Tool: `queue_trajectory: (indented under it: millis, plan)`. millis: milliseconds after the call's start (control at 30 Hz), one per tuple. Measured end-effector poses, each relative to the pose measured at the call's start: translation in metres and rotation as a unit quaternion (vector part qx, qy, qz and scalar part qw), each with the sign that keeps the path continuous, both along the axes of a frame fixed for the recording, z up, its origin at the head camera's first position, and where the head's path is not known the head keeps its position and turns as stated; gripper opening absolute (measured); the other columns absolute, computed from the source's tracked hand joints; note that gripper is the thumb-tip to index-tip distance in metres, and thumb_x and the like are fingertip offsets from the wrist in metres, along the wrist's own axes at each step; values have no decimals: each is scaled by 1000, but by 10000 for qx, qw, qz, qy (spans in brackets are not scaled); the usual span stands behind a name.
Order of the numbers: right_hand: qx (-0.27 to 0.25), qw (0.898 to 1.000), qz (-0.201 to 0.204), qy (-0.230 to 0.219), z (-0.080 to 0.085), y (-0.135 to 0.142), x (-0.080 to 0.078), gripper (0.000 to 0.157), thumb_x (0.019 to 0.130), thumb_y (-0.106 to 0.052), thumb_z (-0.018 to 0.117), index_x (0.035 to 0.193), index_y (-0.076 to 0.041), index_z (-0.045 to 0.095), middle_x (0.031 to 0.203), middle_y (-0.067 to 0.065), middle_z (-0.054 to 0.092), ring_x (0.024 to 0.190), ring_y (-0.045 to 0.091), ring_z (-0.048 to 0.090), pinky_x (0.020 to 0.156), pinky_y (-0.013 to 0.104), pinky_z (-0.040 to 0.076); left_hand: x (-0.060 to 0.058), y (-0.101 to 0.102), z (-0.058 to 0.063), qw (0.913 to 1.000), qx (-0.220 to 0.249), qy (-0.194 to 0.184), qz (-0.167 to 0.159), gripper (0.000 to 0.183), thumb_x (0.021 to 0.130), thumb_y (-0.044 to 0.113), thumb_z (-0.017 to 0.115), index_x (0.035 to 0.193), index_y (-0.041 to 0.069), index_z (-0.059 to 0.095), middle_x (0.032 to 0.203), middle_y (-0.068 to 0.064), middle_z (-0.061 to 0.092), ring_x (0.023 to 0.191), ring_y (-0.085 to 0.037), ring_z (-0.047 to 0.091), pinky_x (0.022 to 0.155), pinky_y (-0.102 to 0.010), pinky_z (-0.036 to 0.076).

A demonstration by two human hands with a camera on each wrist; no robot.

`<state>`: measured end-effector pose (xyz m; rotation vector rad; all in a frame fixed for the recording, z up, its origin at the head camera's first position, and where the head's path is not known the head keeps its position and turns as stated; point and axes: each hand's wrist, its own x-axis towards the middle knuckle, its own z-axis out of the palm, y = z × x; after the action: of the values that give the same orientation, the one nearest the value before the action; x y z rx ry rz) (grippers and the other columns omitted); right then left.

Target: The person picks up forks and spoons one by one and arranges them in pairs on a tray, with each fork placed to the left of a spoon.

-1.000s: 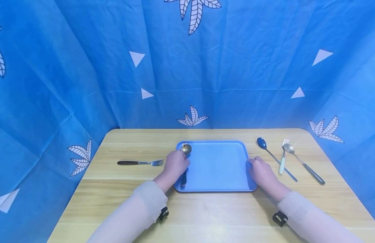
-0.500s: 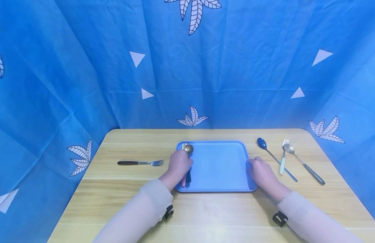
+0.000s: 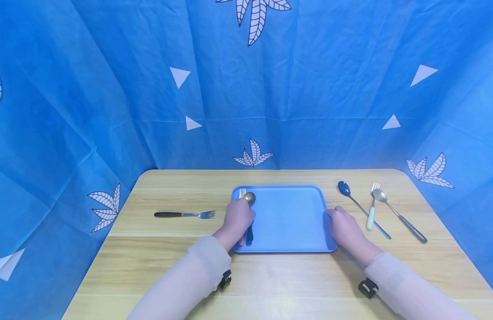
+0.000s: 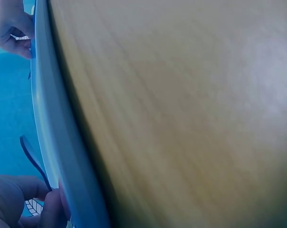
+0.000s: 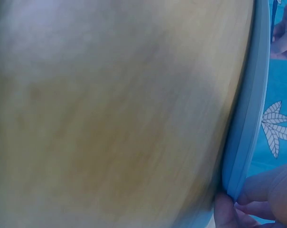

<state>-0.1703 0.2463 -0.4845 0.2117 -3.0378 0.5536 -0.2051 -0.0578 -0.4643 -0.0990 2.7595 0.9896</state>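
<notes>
My left hand pinches a spoon with a gold-coloured bowl and dark handle over the left side of a blue tray. In the left wrist view the dark handle of the spoon runs between thumb and fingers, close to the tray's rim. Just left of the spoon lies a fork with a pink handle, its middle hidden under the hand. My right hand grips the tray's right edge, thumb and fingers on either side of the rim in the right wrist view.
Left of the tray a dark-handled fork lies sideways on the wooden table. To the right lie a dark blue spoon, a fork with a pale green handle and a grey-handled spoon. A blue curtain hangs behind.
My left hand has shifted right with the spoon, away from the pink-handled fork, whose handle now shows. My right hand has stayed on the tray's edge, and the tray looks still.
</notes>
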Motion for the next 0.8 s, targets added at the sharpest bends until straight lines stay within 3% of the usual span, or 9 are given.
queue_trajectory:
  millis: [233,800]
  plan:
    - [-38,10000,-23,-57,1,0,0,33,89,2,64,120,13,62,93,23,61,81,38,65,74,50,57,1,3,-1,10000,59,24,9,20,99,9,53,105,-9,60,47,-13,57,29,-25,56,31,-34,47]
    - [-47,10000,-27,-58,0,-1,0,34,89,2,64,121,14,61,93,23,60,82,38,65,75,51,56,-1,9,-3,9996,-177,194,71,16,97,3,53,101,-8,63,69,-15,54,32,-22,56,32,-31,47]
